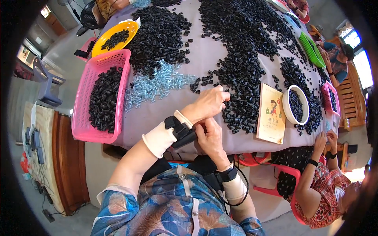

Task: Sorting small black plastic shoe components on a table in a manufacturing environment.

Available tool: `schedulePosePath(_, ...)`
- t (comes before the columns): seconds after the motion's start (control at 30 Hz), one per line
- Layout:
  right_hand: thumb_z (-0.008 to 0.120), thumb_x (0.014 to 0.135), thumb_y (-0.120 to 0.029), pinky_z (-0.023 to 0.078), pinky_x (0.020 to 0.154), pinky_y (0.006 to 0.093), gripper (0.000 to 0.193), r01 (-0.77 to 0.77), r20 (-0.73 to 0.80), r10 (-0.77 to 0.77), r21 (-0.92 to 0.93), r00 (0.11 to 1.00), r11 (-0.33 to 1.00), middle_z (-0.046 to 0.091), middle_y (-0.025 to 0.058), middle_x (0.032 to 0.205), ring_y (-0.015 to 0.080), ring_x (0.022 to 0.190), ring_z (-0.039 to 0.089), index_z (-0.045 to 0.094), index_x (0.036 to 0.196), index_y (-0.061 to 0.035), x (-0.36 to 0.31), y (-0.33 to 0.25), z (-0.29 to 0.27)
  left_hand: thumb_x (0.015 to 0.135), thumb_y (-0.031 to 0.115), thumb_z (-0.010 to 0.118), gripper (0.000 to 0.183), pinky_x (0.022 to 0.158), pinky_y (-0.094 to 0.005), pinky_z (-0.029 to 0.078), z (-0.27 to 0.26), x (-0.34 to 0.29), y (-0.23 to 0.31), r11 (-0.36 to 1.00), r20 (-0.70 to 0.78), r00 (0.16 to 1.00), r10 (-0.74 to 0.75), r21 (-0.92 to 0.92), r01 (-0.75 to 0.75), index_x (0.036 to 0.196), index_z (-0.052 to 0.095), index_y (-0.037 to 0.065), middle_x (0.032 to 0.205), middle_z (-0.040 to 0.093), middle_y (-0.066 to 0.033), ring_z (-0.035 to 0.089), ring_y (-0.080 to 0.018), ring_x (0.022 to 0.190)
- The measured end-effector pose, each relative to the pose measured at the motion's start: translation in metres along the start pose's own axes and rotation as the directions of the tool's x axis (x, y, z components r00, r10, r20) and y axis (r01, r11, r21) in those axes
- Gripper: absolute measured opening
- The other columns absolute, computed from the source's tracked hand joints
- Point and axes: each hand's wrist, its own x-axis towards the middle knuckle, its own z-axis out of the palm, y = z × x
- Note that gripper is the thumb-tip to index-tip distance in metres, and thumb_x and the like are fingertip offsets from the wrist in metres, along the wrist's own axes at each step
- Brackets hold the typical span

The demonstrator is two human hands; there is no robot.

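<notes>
Over the near edge of the heap of small black plastic parts (242,74) is my left hand (206,104). Its fingers are curled closed, and what they hold, if anything, is hidden. Just below it, my right hand (211,138) is bent in at my left wrist, beside the black strapped device (179,128). The right fingers are curled too, and their tips are out of sight under the wrist. A pile of small clear-blue ringed pieces (155,86) lies left of my left hand, with a few loose black parts between.
A pink basket (125,84) of black parts stands at the table's left edge, with a yellow plate (134,27) behind. To the right are a booklet (271,114), a white bowl (286,104) and a green basket (313,51). A co-worker (323,185) sits close at right; others sit farther off.
</notes>
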Motion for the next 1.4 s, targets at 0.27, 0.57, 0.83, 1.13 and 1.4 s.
schedulePosePath(0.27,0.056,0.077,0.002,0.045,0.062,0.0376,0.007,-0.056,0.057,0.054,0.027,0.997,0.998,0.057,0.0157,0.077,0.0325,0.069,0.056,0.053,0.082,-0.0001,0.002,-0.002,-0.001,0.075,0.011,0.063,0.017,0.066,-0.0377,0.047,-0.002,-0.003,-0.009,0.999,-0.077,0.996,-0.041,0.026,0.043,0.091,0.062,0.006,0.087,0.055,-0.0115,0.057,-0.0290,0.072)
schedulePosePath(0.57,0.057,0.082,0.001,0.043,0.059,0.0204,0.007,-0.302,-0.010,0.322,0.325,0.947,0.896,0.057,0.0010,0.072,0.0049,0.063,0.050,0.056,0.089,-0.0016,-0.003,0.003,-0.003,0.083,0.004,0.059,0.012,0.057,-0.0212,0.042,-0.019,-0.090,0.005,0.814,-0.231,0.904,-0.359,-0.552,0.182,0.094,0.060,0.000,0.078,0.055,0.0006,0.050,-0.0053,0.066)
schedulePosePath(0.83,0.057,0.086,-0.003,0.040,0.055,0.0174,0.006,-0.321,-0.015,0.385,0.520,0.923,0.792,0.053,-0.0024,0.071,0.0028,0.060,0.047,0.054,0.090,-0.0028,-0.001,-0.004,-0.001,0.088,0.007,0.055,0.013,0.048,-0.0181,0.042,-0.019,-0.108,0.001,0.598,-0.047,0.875,-0.481,-0.748,0.288,0.100,0.059,0.004,0.075,0.058,0.0014,0.053,-0.0034,0.060)
schedulePosePath(1.13,0.057,0.083,0.001,0.043,0.057,0.0196,0.006,-0.238,-0.018,0.268,0.402,0.963,0.884,0.055,0.0011,0.078,0.0053,0.063,0.050,0.053,0.088,-0.0014,0.000,-0.012,0.005,0.091,0.009,0.051,0.017,0.047,-0.0192,0.044,-0.023,-0.110,0.000,0.259,0.059,0.834,-0.548,-0.937,0.237,0.106,0.055,0.002,0.078,0.061,-0.0029,0.054,-0.0056,0.055)
schedulePosePath(1.4,0.060,0.081,0.003,0.044,0.058,0.0215,0.008,-0.178,-0.045,0.193,0.234,0.980,0.956,0.057,0.0044,0.079,0.0086,0.066,0.052,0.054,0.086,-0.0010,0.002,-0.006,0.012,0.089,0.012,0.055,0.013,0.045,-0.0179,0.041,-0.020,-0.114,-0.009,0.138,0.106,0.809,-0.578,-0.965,0.225,0.100,0.057,0.004,0.075,0.061,-0.0029,0.054,-0.0058,0.054)
